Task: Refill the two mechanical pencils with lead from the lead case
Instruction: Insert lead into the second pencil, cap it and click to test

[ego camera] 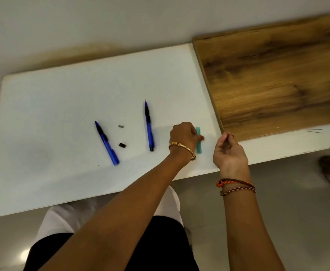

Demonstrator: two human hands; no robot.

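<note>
Two blue mechanical pencils lie on the white table (43, 106): the left pencil (107, 143) slants with its rear end open, the right pencil (149, 126) lies nearly straight. A small grey eraser (121, 126) and a black cap (122, 145) rest between them. The teal lead case (199, 140) lies to the right, with my left hand (183, 136) pressing down on it, fingers on its side. My right hand (229, 151) is raised just right of the case and pinches a thin lead (226, 133) between thumb and fingers.
A wooden board (277, 79) covers the table's right part, its corner close to my right hand. A few loose leads (314, 131) lie on the white strip below the board. The table's front edge runs just under my wrists.
</note>
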